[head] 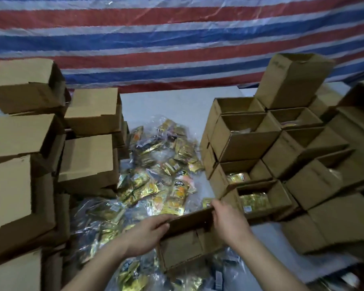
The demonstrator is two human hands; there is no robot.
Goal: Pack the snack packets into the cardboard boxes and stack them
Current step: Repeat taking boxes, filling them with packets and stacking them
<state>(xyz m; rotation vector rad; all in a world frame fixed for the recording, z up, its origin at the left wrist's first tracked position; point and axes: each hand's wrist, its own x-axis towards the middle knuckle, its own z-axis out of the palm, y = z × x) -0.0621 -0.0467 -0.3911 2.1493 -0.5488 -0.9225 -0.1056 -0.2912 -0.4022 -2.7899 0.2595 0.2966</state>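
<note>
We are holding a cardboard box (187, 238) between both hands, right over the near end of the heap of snack packets (156, 175). Our left hand (147, 232) is curling its fingers over the box's top left edge, thumb tucked on our side, and our right hand (225, 221) is wrapping round the far right corner, fingers closed on the cardboard. So both hands are gripping, neither one free.

The box is tilting, its near face toward us; whether its flaps are closed or anything is in it, we cannot tell from here.

Just beyond our right fingertips, open boxes (259, 198) with gold packets showing inside are sitting in stepped rows, climbing away to the right. Off to the left of our left hand, closed boxes (88, 160) are piling up in stacks.

We are judging this as the handling of a single box, either squaring it up or carrying it to a stack. To do it well, we are wanting to keep both grips on opposite edges, level the box before letting go, and set it flush on its neighbours so the stack is not leaning. Loose packets underneath could make it rock.
</note>
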